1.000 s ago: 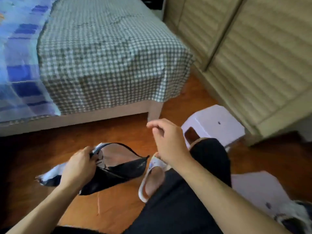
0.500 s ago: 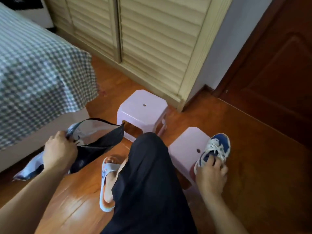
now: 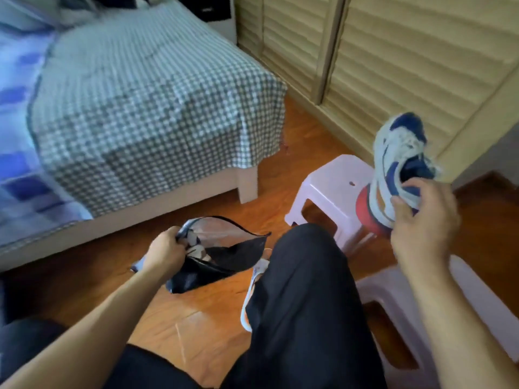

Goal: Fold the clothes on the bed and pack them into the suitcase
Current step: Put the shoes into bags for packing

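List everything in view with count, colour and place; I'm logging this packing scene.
Checked grey-and-white bedspread: one, on the bed, left.
Blue patterned quilt: one, far left.
Beige slatted wardrobe doors: right background.
Pale pink plastic stools: two, one by the bed corner, one lower right.
Black zip-up shoe bag: one, held open above the floor.
White-and-blue sneaker: one, lifted, right.
Left hand: grips the bag.
Right hand: grips the sneaker.
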`<act>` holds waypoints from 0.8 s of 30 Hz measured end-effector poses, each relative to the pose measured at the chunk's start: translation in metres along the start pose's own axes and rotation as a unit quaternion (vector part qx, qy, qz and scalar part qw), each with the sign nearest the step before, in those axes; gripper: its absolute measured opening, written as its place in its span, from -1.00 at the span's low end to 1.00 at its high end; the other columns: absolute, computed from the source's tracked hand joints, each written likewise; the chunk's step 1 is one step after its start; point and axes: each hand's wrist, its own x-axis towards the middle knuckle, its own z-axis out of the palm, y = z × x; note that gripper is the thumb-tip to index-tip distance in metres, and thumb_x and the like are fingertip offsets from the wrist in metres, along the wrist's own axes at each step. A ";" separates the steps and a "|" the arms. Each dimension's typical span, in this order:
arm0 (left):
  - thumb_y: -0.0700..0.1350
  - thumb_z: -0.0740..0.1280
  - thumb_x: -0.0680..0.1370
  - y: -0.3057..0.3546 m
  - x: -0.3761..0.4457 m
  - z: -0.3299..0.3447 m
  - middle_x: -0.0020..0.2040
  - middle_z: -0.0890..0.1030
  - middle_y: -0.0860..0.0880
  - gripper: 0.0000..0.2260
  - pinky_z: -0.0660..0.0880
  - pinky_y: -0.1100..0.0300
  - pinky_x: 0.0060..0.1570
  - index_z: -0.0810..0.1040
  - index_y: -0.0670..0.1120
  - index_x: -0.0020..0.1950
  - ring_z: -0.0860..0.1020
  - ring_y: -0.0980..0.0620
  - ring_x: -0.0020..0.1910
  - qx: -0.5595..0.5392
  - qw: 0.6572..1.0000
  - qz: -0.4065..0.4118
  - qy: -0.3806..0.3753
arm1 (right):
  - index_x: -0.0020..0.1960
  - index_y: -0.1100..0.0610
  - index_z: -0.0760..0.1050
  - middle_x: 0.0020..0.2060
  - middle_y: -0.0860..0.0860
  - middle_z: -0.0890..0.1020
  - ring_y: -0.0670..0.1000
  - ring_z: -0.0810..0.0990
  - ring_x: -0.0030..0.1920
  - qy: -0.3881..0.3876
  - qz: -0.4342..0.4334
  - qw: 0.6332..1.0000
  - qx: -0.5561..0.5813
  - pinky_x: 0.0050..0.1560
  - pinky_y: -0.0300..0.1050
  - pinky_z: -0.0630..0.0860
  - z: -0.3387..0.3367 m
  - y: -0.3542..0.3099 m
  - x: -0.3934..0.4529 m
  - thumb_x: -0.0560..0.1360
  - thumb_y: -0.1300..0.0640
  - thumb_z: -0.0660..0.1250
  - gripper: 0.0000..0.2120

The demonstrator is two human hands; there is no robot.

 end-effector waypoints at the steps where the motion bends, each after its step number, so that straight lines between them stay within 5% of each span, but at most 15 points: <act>1: -0.19 0.29 0.61 -0.016 -0.003 -0.006 -0.18 0.59 -0.08 -0.93 0.41 0.04 -0.18 0.52 -0.11 -0.07 0.54 -0.15 -0.14 -0.001 1.000 -0.015 0.005 | 0.15 0.23 0.52 0.11 0.14 0.52 0.08 0.47 0.14 -0.015 -0.030 0.998 0.044 0.10 -0.27 0.31 0.015 -0.021 0.010 0.49 0.33 0.41 -0.75; 6: -0.24 0.29 0.58 -0.095 -0.025 -0.022 -0.24 0.57 -0.02 -0.82 0.31 0.08 -0.22 0.45 -0.05 -0.21 0.52 -0.12 -0.17 -0.029 0.994 -0.099 0.024 | 0.11 0.04 0.49 -0.02 -0.09 0.54 -0.18 0.51 -0.04 -0.195 -0.086 0.938 0.272 -0.03 -0.49 0.37 0.105 -0.129 0.003 0.51 0.27 0.42 -0.75; 10: -0.28 0.29 0.57 -0.153 -0.048 -0.024 -0.20 0.58 -0.03 -0.88 0.25 0.13 -0.18 0.49 -0.09 -0.13 0.51 -0.08 -0.13 -0.069 0.983 -0.157 0.057 | -0.07 -0.17 0.56 -0.16 -0.21 0.61 -0.22 0.56 -0.16 -0.386 -0.069 0.838 0.379 -0.14 -0.34 0.49 0.173 -0.173 -0.042 0.51 0.32 0.43 -0.64; 14: -0.22 0.33 0.54 -0.199 -0.074 -0.031 -0.23 0.60 -0.01 -0.93 0.29 0.15 -0.22 0.57 -0.11 -0.13 0.55 -0.08 -0.15 -0.091 0.964 -0.238 0.074 | -0.14 -0.11 0.63 -0.16 -0.12 0.61 -0.09 0.56 -0.15 -0.550 0.004 0.716 0.431 -0.17 -0.28 0.53 0.209 -0.176 -0.077 0.42 0.26 0.43 -0.75; 20: -0.20 0.35 0.55 -0.243 -0.104 -0.038 -0.31 0.56 0.02 -0.79 0.32 0.16 -0.23 0.52 -0.02 -0.28 0.52 -0.05 -0.19 -0.124 0.933 -0.329 0.074 | -0.12 0.13 0.60 -0.19 0.09 0.54 -0.04 0.50 -0.25 -0.743 0.042 0.559 0.367 -0.33 -0.31 0.51 0.227 -0.186 -0.087 0.34 0.35 0.37 -0.81; 24: -0.25 0.32 0.56 -0.246 -0.113 -0.030 -0.27 0.60 0.05 -0.76 0.33 0.18 -0.21 0.57 0.03 -0.24 0.54 -0.01 -0.16 -0.120 0.944 -0.298 0.073 | -0.04 0.22 0.57 -0.23 0.09 0.55 -0.06 0.51 -0.26 -0.790 0.029 0.536 0.296 -0.33 -0.28 0.51 0.241 -0.194 -0.096 0.38 0.39 0.40 -0.82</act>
